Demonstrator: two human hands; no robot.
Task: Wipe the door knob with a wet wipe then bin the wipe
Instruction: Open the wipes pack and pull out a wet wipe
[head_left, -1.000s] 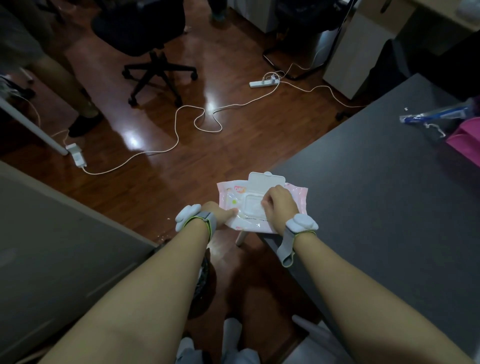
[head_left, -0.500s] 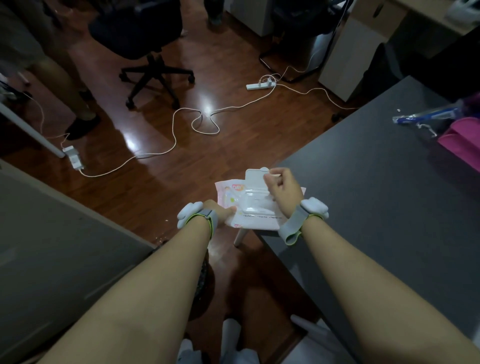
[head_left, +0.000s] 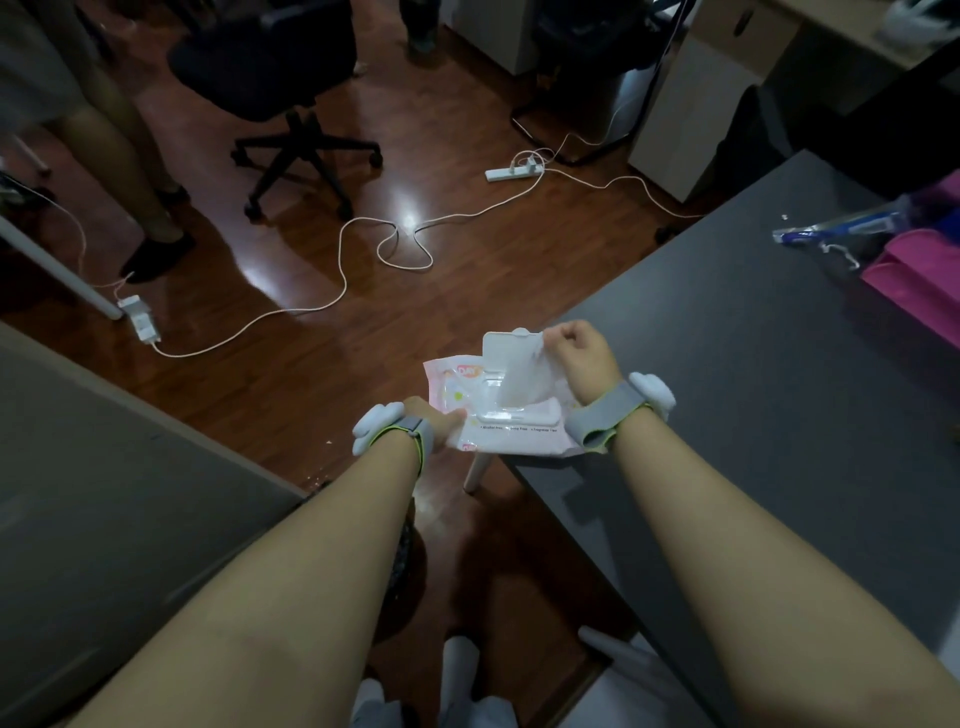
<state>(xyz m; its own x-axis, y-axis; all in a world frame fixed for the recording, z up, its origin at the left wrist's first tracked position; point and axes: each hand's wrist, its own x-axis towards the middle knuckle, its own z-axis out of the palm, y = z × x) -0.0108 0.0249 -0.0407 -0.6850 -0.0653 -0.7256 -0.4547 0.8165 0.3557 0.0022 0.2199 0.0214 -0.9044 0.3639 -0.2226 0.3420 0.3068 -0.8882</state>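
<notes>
At frame centre, the left hand (head_left: 434, 423) grips the pack (head_left: 498, 415) (lid up). The right hand (head_left: 582, 353) pinches a wipe (head_left: 524, 374).

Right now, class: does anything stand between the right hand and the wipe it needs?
Nothing does. The right hand already pinches the wipe, drawn partly out of the open pack, which the left hand holds.
</notes>
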